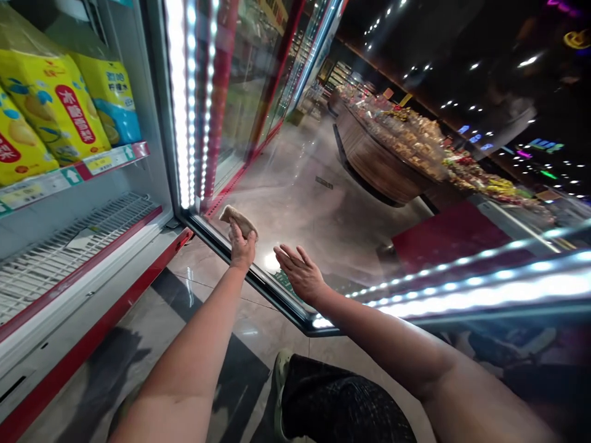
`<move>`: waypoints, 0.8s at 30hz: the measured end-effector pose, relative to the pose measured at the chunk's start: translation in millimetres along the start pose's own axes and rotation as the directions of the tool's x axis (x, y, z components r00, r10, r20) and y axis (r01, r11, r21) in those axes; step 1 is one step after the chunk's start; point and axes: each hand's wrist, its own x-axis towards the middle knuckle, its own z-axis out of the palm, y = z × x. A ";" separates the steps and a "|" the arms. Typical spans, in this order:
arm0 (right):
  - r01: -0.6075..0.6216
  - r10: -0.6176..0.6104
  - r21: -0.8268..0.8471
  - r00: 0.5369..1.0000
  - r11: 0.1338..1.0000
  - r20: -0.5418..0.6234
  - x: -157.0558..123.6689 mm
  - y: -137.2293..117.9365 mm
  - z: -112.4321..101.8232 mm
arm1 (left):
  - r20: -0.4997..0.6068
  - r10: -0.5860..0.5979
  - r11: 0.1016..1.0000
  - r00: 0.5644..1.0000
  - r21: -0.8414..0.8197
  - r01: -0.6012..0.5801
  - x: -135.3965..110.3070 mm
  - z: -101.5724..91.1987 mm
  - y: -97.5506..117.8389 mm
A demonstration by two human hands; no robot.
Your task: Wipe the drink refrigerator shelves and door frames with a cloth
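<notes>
My left hand [242, 245] is closed round a small beige cloth [237, 218] and presses it against the lower part of an open glass freezer door [323, 203]. My right hand [300, 271] lies open beside it, fingers spread, flat on the same glass near the door's bottom frame. Both arms reach forward from the bottom of the view.
The open freezer [83, 246] at the left holds yellow bags [50, 104] on a shelf with price tags, above a bare white wire rack [69, 240]. LED strips [184, 98] edge the door. A round display stand [383, 160] shows through the glass. My knee and shoe [323, 394] are below.
</notes>
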 end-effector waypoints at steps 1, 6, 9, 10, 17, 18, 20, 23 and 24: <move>-0.007 0.007 -0.003 1.000 1.000 0.015 -14.6 0.7 -3.2 | -0.006 -0.004 1.000 1.000 0.019 0.004 3.6 0.6 1.7; -0.067 0.064 0.044 0.996 0.997 0.059 -38.9 0.5 -15.1 | -0.021 0.055 0.994 0.998 0.091 -0.053 -1.7 9.8 5.8; -0.091 0.087 0.074 0.995 0.993 0.053 -35.9 -2.0 -18.4 | 0.029 0.111 0.989 0.993 0.100 -0.113 -25.1 17.5 0.5; -0.098 0.095 0.079 0.995 0.992 0.043 -36.1 -2.6 -19.5 | 0.054 0.127 0.986 0.990 0.098 -0.132 -31.9 19.3 -2.1; -0.085 0.083 -0.015 0.992 0.996 -0.098 -52.7 -0.9 -25.7 | 0.043 0.183 0.980 0.982 0.076 -0.186 -36.1 29.2 -15.6; -0.083 0.077 -0.040 0.989 0.996 -0.128 -54.0 -1.4 -24.8 | 0.036 0.194 0.978 0.980 0.073 -0.196 -38.6 32.6 -17.3; -0.103 0.086 -0.081 0.978 0.991 -0.188 -54.6 -4.6 -21.0 | 0.051 0.224 0.971 0.973 0.069 -0.228 -47.3 39.8 -21.1; -0.182 0.151 -0.096 0.953 0.979 -0.264 -54.3 -13.8 -11.5 | 0.069 0.282 0.955 0.957 0.070 -0.287 -56.9 46.5 -26.6; -0.219 0.187 -0.084 0.940 0.972 -0.284 -55.0 -17.1 -8.2 | 0.058 0.301 0.950 0.952 0.075 -0.305 -57.8 47.4 -28.0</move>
